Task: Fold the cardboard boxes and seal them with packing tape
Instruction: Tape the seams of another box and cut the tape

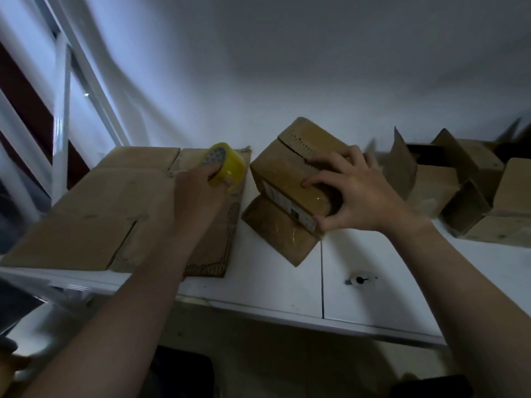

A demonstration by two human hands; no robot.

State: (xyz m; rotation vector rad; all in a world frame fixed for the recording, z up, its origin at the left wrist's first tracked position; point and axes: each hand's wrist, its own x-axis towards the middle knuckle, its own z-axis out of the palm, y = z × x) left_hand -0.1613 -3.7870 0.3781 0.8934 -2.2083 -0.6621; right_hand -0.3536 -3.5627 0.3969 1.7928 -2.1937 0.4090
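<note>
A small brown cardboard box (283,179) stands tilted on the white table (275,285), its top flaps folded shut with a slit between them and a white label on its front edge. My right hand (349,191) lies on the box's top right side, fingers spread and gripping it. My left hand (198,185) holds a yellow roll of packing tape (227,165) just left of the box, above flattened cardboard. Glossy tape shows on the box's lower face.
Large flat cardboard sheets (115,214) cover the table's left part. Several open, unfolded boxes (471,191) crowd the right side against the white wall. A cable hole (359,280) sits in the tabletop near the front. A white metal frame (61,116) rises at the left.
</note>
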